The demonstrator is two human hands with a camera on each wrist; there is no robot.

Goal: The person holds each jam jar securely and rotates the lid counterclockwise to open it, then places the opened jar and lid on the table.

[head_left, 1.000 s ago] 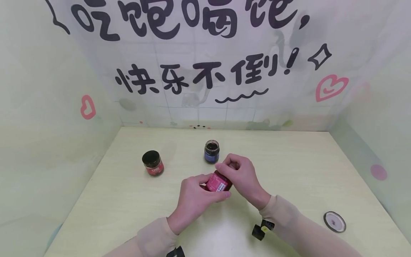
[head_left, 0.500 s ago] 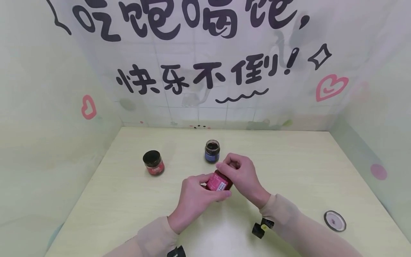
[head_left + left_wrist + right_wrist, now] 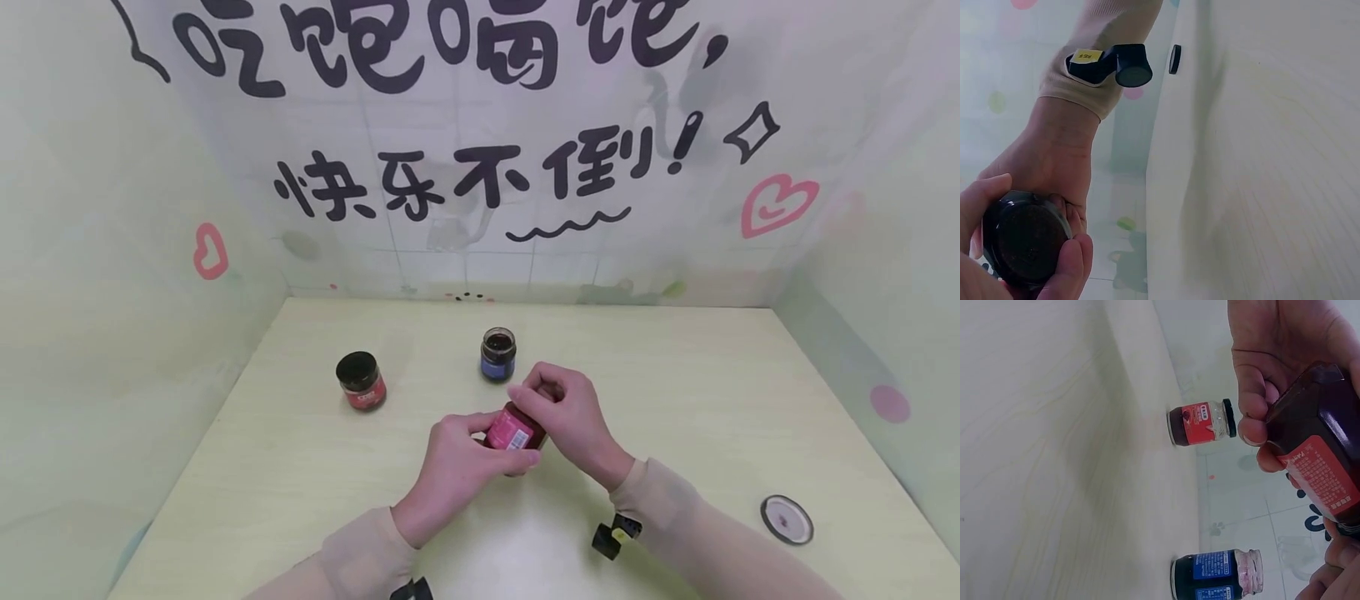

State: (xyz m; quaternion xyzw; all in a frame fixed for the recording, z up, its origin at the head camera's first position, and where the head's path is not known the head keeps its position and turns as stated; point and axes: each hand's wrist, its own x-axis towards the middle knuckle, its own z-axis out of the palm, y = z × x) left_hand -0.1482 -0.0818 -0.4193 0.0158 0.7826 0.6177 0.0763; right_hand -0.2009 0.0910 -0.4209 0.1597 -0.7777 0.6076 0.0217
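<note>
My left hand [image 3: 457, 462] grips a small glass jar [image 3: 510, 429] with a pinkish-red label, thumb and fingers round its body. Dark contents fill it. My right hand [image 3: 570, 412] is closed at the jar's top end, its fingers round the lid, which they mostly hide. The jar is held tilted above the table. Its dark base [image 3: 1030, 242] faces the left wrist camera. In the right wrist view a black lid edge [image 3: 1349, 529] shows beside the right fingers. Just behind the hands stands an uncovered jar [image 3: 497, 358] with a blue label and dark contents.
A red-labelled jar [image 3: 362, 383] with a black lid stands upright at the left of the pale table [image 3: 300, 500]. One loose lid [image 3: 787, 520] lies inside up at the right, beyond the right forearm. Printed sheeting [image 3: 420, 267] encloses the back and sides.
The head view has shifted slightly. Both hands keep nearly the same hold on the jar, and the other jars and loose lid stay in place.
</note>
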